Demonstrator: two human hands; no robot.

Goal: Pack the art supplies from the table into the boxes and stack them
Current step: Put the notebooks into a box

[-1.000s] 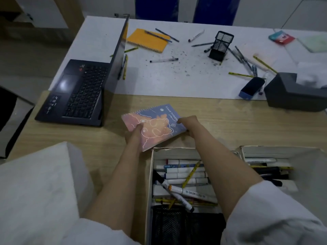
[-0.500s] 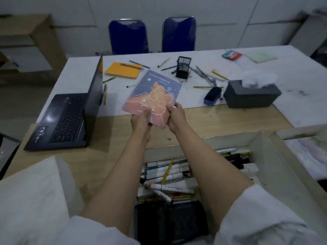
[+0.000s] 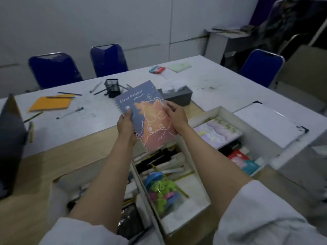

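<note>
At the far left the dark laptop [image 3: 10, 138] stands at the bench [image 3: 53, 161] edge, and beyond it on the white top lie the loose things not yet packed: an orange notebook [image 3: 51, 103] with a pencil across it, a pen [image 3: 69, 113] just this side of it, and a black mesh pen cup [image 3: 112, 87] with pencils scattered round it.

In the middle the person holds the spiral notebook [image 3: 146, 117] with the bear cover up in the air, above the far end of the boxes and clear of the bench. The left hand [image 3: 126, 127] grips the spiral edge, thumb on the cover; the right hand [image 3: 177, 117] pinches the opposite edge, so each grip is clamped on the notebook. Its long axis runs from low and near to high and far, leaning a little left, title end away from the person and cover facing them.

Below the arms, the left box [image 3: 58, 188] looks full of markers, and the middle box [image 3: 200, 191] holds markers and coloured plastic bits. To the right, a third box [image 3: 230, 114] already has a pastel notebook and small packets inside. A white box lid [image 3: 269, 122] lies beside it.

I would say the packing is well along but unfinished: this notebook has to go in, the strays need collecting, and no box is closed or stacked.
</note>
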